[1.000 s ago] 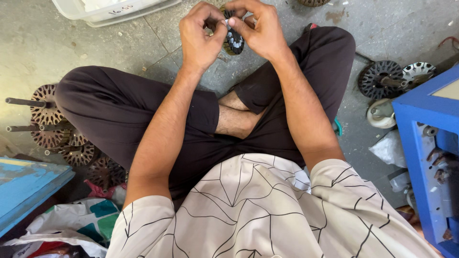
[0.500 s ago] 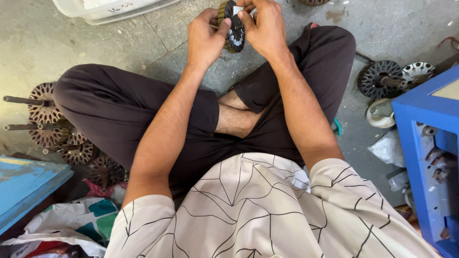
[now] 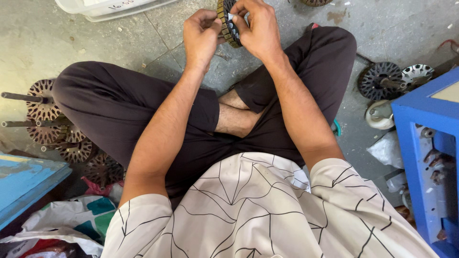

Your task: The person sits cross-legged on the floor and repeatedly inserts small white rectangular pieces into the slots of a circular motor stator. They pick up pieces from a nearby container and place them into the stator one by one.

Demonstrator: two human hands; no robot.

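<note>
Head view, items as seen. My right hand (image 3: 258,28): fingers curled tight around a round, toothed metal core (image 3: 229,21), held on edge above the concrete floor (image 3: 95,52) beyond my crossed legs, thumb and forefinger pinching a small pale strip (image 3: 231,18) at its inner rim. My left hand (image 3: 202,36): fingers bent in, closed on the near rim of the same core, steadying it from the other side. Both hands touch the core; it rests on nothing else that I can see.

Containers: one white plastic tub (image 3: 110,7) at the far edge of the floor, left of my hands; its contents are cut off by the frame. One blue metal frame (image 3: 425,143) at the right edge, with small metal parts on its inner ledges.

Loose stock: a cluster of toothed cores on rods (image 3: 52,124) on the floor by my left knee; two more discs (image 3: 387,79), one dark and one silvery, by my right knee, with a white roll (image 3: 380,114) just beside them.

Packages: a patterned plastic bag (image 3: 62,224), white with teal and red patches, at the near left corner, next to a blue board (image 3: 24,181). A crumpled clear wrapper (image 3: 387,150) lies against the blue frame.
</note>
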